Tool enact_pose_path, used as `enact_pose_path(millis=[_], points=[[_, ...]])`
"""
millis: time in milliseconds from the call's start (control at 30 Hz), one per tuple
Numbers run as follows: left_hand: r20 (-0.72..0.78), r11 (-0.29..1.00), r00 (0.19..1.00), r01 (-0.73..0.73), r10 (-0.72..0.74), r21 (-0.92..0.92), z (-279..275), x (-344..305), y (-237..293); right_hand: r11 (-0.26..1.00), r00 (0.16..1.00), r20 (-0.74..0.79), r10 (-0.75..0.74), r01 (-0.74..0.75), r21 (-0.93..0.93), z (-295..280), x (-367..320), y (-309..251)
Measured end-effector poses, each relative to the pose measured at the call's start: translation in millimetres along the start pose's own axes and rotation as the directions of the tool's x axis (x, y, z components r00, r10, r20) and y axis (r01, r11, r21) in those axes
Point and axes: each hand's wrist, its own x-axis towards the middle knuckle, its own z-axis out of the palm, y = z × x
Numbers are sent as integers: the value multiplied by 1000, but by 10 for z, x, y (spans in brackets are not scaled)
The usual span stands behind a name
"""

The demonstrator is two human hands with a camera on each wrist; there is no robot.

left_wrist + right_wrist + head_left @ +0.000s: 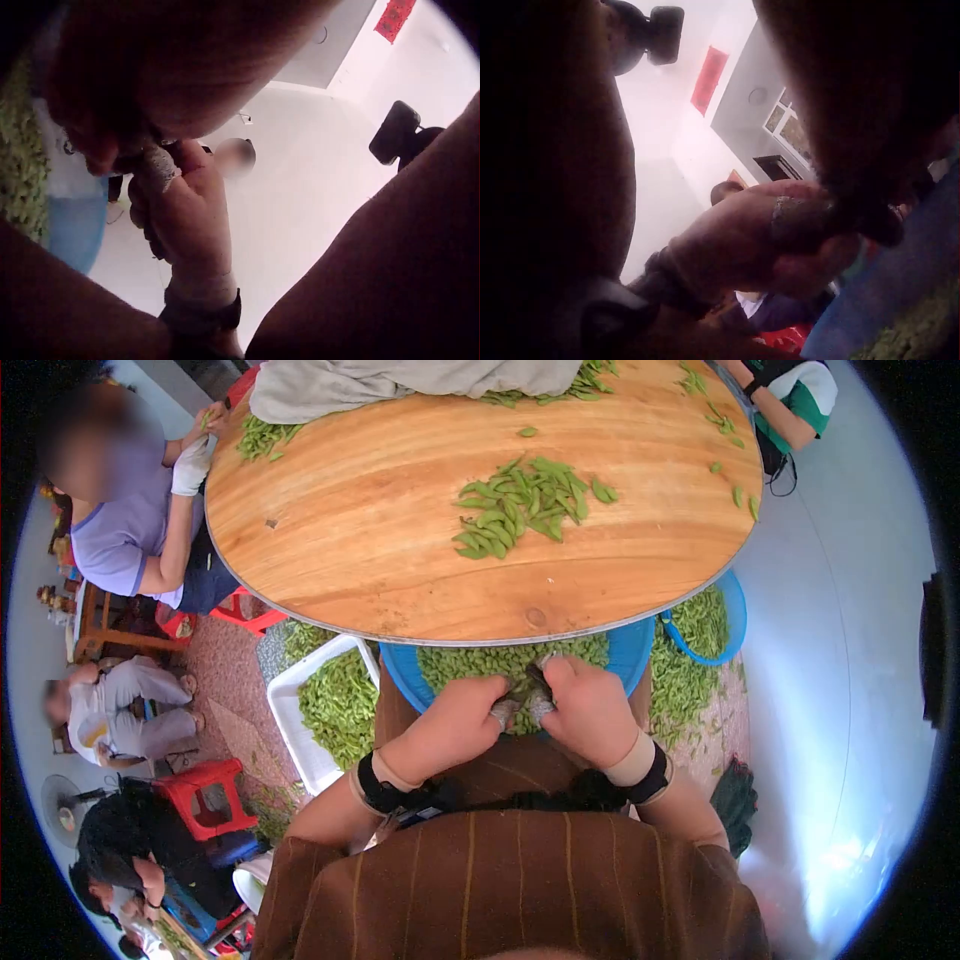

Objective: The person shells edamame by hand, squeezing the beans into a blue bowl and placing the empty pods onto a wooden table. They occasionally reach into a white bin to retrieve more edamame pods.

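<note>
Both hands meet at the fingertips over a blue basin [400,678] of green shelled beans [455,665], set at the person's lap. The left hand [462,712] has its fingers curled, and the right hand [588,710] mirrors it closely. Between the fingertips they pinch a small green soybean pod [521,692], mostly hidden by the fingers. Grey wrapping covers some fingers, and dark caps show on the thumbs. In the left wrist view the right hand [191,214] appears beyond the dark near hand; the right wrist view shows the left hand [742,236] curled, dim and blurred.
A round wooden table [350,530] overhangs the basin, bearing a pile of pods [525,505] and a grey cloth [400,385]. Left stands a white crate [290,705] of pods; right, a blue basket [738,615] beside pods on the floor. Other people sit around, near a red stool [205,795].
</note>
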Motion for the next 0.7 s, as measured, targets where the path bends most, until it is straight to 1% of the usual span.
enact_pose_path(millis=[33, 67, 100, 133, 167, 200, 267, 300, 333, 367, 400, 433, 467, 500, 533, 567, 600, 633, 667, 700], points=[[-42, 999, 999, 31, -30, 29, -10, -25, -21, 1000, 1000, -8, -18, 18, 3, 19, -3, 19], [-50, 999, 998, 34, -32, 30, -40, -52, -27, 999, 999, -15, -36, 36, 8, 29, -5, 30], [-51, 992, 992, 119, -116, 43, -84, -80, -10, 999, 999, -12, -42, 42, 8, 29, -7, 28], [-50, 978, 979, 201, -198, 55, -110, -96, 2, 1000, 999, -47, -22, 22, -8, 26, -11, 26], [-52, 978, 979, 201, -198, 55, -114, -105, 5, 1000, 997, -83, -1, -1, -24, 22, -9, 27], [-81, 981, 982, 177, -170, 83, -114, -111, 8, 1000, 996, -84, -2, 0, -26, 15, 1, 32], [-113, 983, 984, 149, -136, 108, -114, -92, 34, 995, 990, -110, -83, 89, 51, -8, 22, 46], [-90, 995, 995, 40, -32, 87, -119, -69, 76, 995, 990, -108, -86, 91, 45, 0, 22, 41], [-68, 996, 995, -69, 73, 64, -140, -51, 121, 979, 997, -51, -58, 67, 194, 23, 20, 33], [-71, 995, 994, -73, 77, 63, -185, -42, 173, 941, 999, 9, -38, 33, 337, 31, 25, 28], [25, 987, 993, -115, 118, -116, -239, -33, 241, 943, 999, 6, -37, 33, 332, -18, 30, 34], [112, 946, 978, -135, 174, -295, -289, -25, 308, 704, 958, 284, 42, -230, 672, -109, 31, 44], [248, 909, 964, 16, 96, -416, -345, -36, 362, 319, 839, 544, -9, -513, 797, -179, 32, 37], [251, 908, 963, 14, 101, -419, -351, -41, 346, 319, 839, 544, -3, -514, 796, -222, 37, 9], [295, 814, 955, 142, 37, -564, -351, -50, 327, 200, 832, 553, -33, -537, 820, -256, 44, -21], [348, 682, 937, 265, -17, -682, -356, -67, 310, 78, 826, 559, -66, -555, 828, -274, 51, -34], [347, 680, 938, 263, -14, -684, -375, -92, 288, 81, 826, 560, -63, -555, 828, -280, 59, -27], [315, 655, 944, 301, -101, -693, -405, -125, 259, 318, 849, 528, 10, -503, 803, -283, 69, -10], [281, 627, 941, 336, -189, -703, -444, -163, 226, 538, 875, 479, 69, -437, 721, -287, 86, 13], [279, 626, 942, 334, -188, -705, -494, -216, 196, 540, 875, 480, 69, -437, 719, -276, 104, 63]])
